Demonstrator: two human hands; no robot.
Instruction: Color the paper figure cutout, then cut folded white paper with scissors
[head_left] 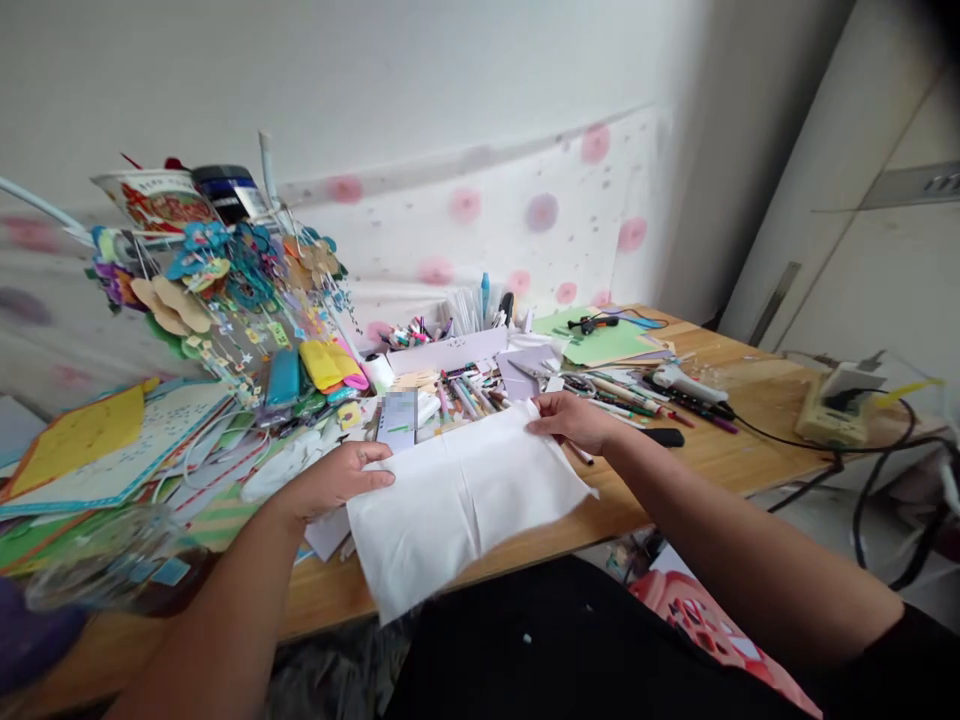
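Observation:
A thin white tissue [465, 500], creased down its middle, is stretched out between my hands over the front edge of the table. Its upper left corner is pinched between the thumb and fingers of my left hand [346, 478]. My right hand [576, 420] grips the upper right corner, fingers closed. The lower edge hangs free above my lap. Just behind the tissue lies a phone [397, 418] with its screen lit, close to my left hand. Many pens [476, 392] are spread past the tissue's top edge.
At left stands a rack hung with paper flower strings [225, 280], a paper cup [161, 200] on top. A glue gun [686, 385] with a cord lies at right, near a power strip [836, 405]. Green paper [600, 340] lies behind. Papers [112, 440] cover the left side.

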